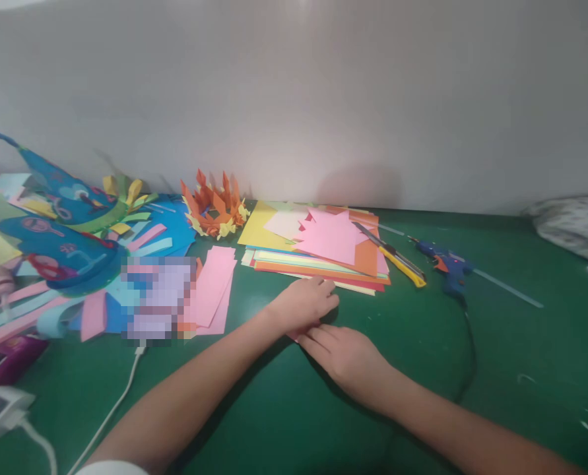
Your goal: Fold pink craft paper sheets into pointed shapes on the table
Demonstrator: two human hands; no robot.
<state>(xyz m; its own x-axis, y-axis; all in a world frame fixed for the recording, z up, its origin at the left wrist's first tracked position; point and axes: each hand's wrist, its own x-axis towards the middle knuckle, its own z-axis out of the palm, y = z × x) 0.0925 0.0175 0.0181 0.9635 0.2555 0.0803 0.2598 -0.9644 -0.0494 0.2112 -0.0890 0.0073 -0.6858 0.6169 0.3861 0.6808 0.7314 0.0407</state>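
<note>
On the green tabletop, a small pink piece of paper (294, 336) lies mostly hidden under my two hands. My left hand (306, 303) bends over its far side, fingers curled and closed on it. From the near right, my right hand (348, 356) presses the same paper with its fingers together. Just beyond my left hand is a stack of coloured paper (318, 267), topped by a pink cutout with pointed edges (330, 234). A yellow utility knife (397, 259) rests against the stack's right side.
A blue glue gun (447, 264) with a glue stick and cord lies right. An orange paper crown (214, 208), pink paper strips (217, 287) and blue cone hats (76, 257) stand or lie left. A white cable (120, 399) runs to a pixelated object. A wall rises behind.
</note>
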